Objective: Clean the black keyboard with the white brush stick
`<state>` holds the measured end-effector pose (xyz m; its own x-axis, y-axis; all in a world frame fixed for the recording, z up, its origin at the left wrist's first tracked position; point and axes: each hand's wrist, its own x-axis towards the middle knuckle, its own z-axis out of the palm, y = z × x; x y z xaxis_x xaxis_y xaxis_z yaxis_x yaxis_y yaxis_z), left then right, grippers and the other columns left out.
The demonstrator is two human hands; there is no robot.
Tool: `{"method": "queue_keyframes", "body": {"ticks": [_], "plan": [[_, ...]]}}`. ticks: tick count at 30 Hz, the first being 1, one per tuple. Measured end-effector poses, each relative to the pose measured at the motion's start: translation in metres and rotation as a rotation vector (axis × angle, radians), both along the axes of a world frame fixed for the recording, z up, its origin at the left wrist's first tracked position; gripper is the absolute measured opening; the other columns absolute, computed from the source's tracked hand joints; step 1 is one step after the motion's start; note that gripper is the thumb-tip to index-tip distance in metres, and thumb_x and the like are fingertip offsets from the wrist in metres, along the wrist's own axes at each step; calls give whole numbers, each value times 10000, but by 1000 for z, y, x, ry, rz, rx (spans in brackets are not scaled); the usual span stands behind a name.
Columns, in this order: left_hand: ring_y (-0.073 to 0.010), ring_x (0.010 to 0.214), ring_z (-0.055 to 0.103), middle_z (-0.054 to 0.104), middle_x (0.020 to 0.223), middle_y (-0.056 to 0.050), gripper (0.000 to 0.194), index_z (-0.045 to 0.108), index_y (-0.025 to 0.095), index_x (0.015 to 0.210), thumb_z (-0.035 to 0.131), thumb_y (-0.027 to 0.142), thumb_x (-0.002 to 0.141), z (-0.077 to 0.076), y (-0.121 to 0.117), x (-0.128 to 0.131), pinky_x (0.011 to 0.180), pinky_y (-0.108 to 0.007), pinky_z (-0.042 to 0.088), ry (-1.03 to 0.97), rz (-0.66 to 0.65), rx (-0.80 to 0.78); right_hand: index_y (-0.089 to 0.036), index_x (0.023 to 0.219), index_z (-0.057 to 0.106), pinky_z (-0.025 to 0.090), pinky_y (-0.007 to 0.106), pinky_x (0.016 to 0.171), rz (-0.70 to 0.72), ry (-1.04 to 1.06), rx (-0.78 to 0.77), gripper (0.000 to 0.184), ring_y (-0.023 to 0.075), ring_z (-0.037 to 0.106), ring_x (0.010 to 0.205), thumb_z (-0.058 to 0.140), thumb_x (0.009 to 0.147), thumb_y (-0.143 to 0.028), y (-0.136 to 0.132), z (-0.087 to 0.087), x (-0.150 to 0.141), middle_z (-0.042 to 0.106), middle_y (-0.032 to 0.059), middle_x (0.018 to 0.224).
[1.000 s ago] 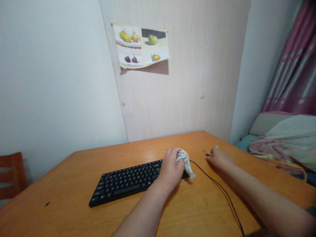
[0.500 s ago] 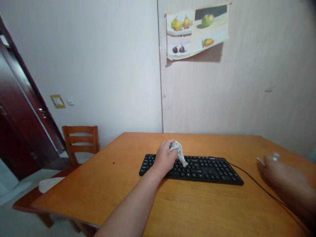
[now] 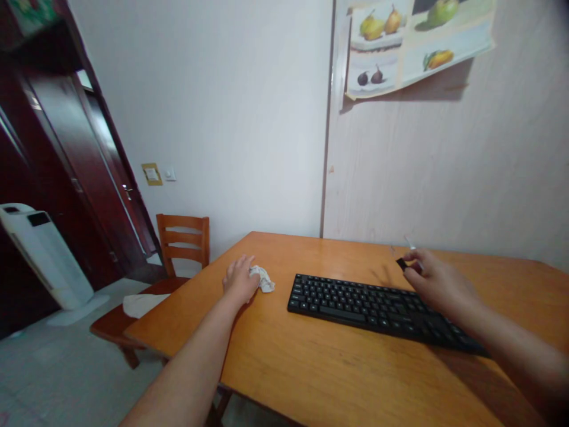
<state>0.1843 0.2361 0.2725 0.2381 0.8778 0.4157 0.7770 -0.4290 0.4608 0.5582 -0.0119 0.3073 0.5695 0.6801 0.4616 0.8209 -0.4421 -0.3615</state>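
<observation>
- Since the earlier frame, the left grip (image 3: pixel 240 279) has left the black keyboard (image 3: pixel 377 311) and now rests on the worktop (image 3: pixel 311 367) to the keyboard's left, while the right grip (image 3: pixel 438 280) has come in over the keyboard's far edge; the view has also swung left
- Left grip: the fingers lie loosely spread, palm down, and a crumpled white cloth (image 3: pixel 263 279) touches its thumb side; I cannot tell whether the cloth is held or only pressed against the hand
- Right grip: the thumb and fingers are nearly closed in a pinch on a small black object (image 3: pixel 402 264), whose exact kind is too small to tell; a thin pale sliver (image 3: pixel 409 242) sticks up just beyond the fingertips
- The keyboard lies between the two grips, closer to the right one
- Beyond the left grip, past the worktop's edge, stands a wooden chair (image 3: pixel 183 237)
- Risks: a loose pinch could drop the small object among the keys, a low right forearm could nudge the keyboard, and a careless push could send the cloth toward the worktop's edge
</observation>
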Motion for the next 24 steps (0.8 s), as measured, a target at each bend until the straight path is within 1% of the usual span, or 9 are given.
{"method": "queue_keyframes", "body": {"ticks": [3,4,5,9,11,14,18,21,24], "plan": [[-297,1310,481,575,1385,-109,474,586,223,1301,550,265,831,0,-14,5,1095,-435,342,-64,-34,52,-238,1051,576,361,290,544,204,88,76,232,197,625,608,517,848,-334,24,-2,-53,698,23,766],[-261,1250,537,624,1321,-90,422,596,230,1276,521,290,866,0,-24,12,1062,-392,385,-107,-83,64,-239,1031,566,373,283,552,266,124,99,204,190,623,609,514,855,-327,31,-3,-70,687,9,742],[-246,1168,592,669,1240,-94,372,623,213,1229,512,299,885,0,-35,22,1013,-369,425,-258,-188,45,-241,1013,559,382,279,560,313,157,129,181,186,619,608,510,858,-320,37,-5,-87,670,-4,711],[-209,863,669,741,964,-70,310,701,198,1046,547,420,894,2,-84,63,760,-307,503,-676,-552,-289,-245,975,545,411,279,605,485,229,188,125,181,615,635,490,868,-278,54,-10,-148,649,-21,700],[-186,803,658,738,915,-70,335,712,173,1015,579,446,875,3,-101,77,715,-283,494,-814,-640,-462,-240,969,546,431,285,645,548,259,223,114,186,641,690,496,869,-264,60,-11,-169,679,-4,770],[-152,743,638,723,873,-65,329,703,156,975,649,440,819,2,-111,85,652,-240,470,-985,-623,-632,-236,944,553,447,278,655,624,323,246,93,173,648,692,479,887,-239,67,-13,-187,691,-4,780],[-125,709,635,703,852,-55,283,633,169,867,673,430,767,-2,-102,80,620,-214,470,-1096,-448,-767,-234,969,554,463,292,681,650,311,260,94,179,642,732,508,890,-258,70,-14,-194,686,6,822],[-105,634,617,696,828,-59,207,584,172,828,619,372,785,-8,-85,69,558,-197,449,-1061,-347,-767,-227,997,548,476,324,742,635,277,289,140,199,642,807,536,901,-328,64,-12,-188,676,34,892],[-95,503,557,659,701,-49,139,549,166,733,624,282,748,-15,-59,54,434,-178,341,-946,-256,-759,-224,998,552,483,335,746,584,287,313,169,207,647,817,527,915,-368,53,-10,-175,672,44,902]]}}
